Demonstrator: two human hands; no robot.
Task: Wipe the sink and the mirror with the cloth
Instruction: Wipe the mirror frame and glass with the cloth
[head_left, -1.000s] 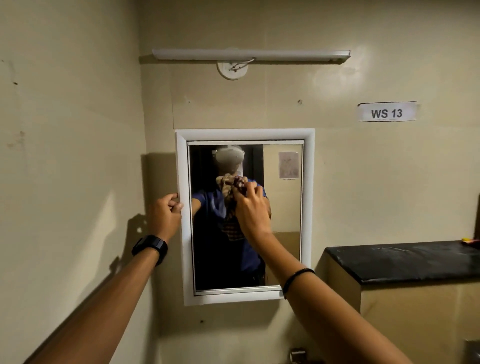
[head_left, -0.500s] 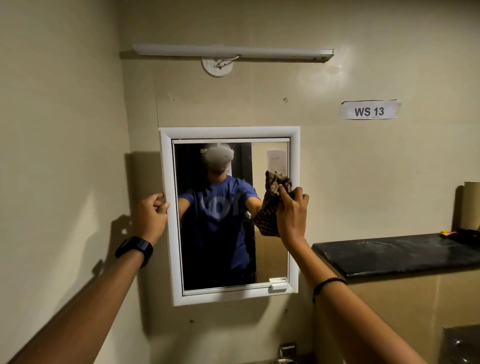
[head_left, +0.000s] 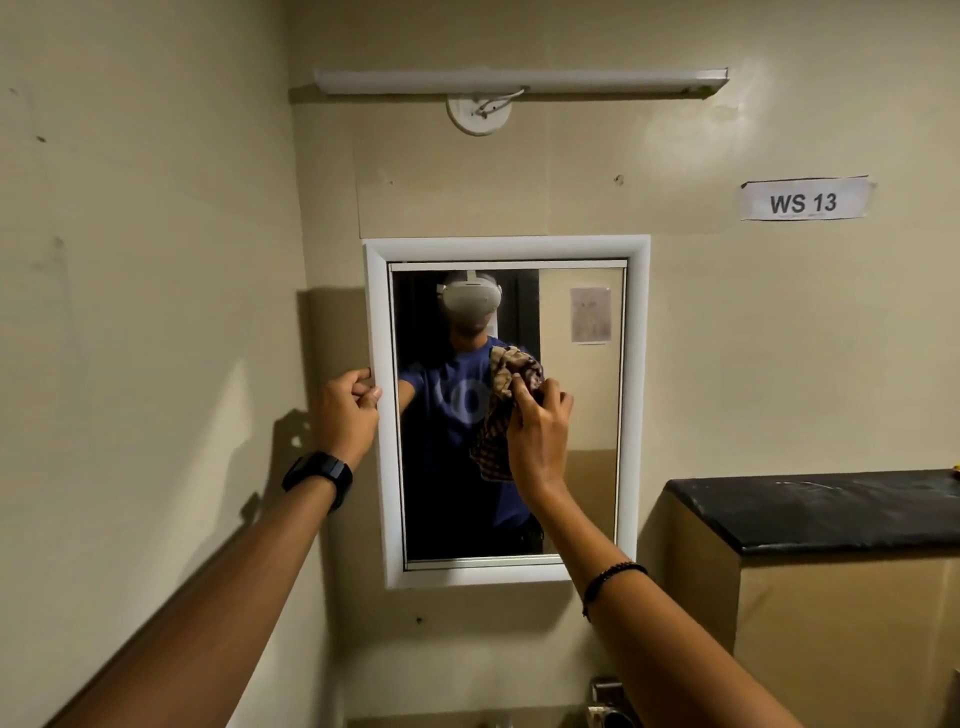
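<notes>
Two bare arms reach forward toward a beige wall. On the far left, the left hand (head_left: 347, 410) rests at the outer left edge of a white frame, fingers curled inward with the fingertips and thumb touching the frame's side; a black wristwatch (head_left: 318, 477) sits on that wrist. The white-framed mirror (head_left: 582, 405) hangs upright on the wall, and its glass reflects a person in a blue shirt wearing a white headset. Near the middle of the glass, the right hand (head_left: 537, 431) presses a bunched checked cloth (head_left: 503, 384) against the mirror, fingers gathered together and pinching the fabric, with a loose tail of cloth hanging below the hand's left side. A dark beaded bracelet (head_left: 612, 578) circles the right wrist. Above the mirror a long white tube light (head_left: 519, 80) is mounted across the wall. To the right, a paper label (head_left: 804, 200) reads "WS 13", and lower right a black-topped counter (head_left: 810, 512) juts from the wall. The sink cannot be made out; only a metal fitting (head_left: 605, 699) shows at the bottom edge.
</notes>
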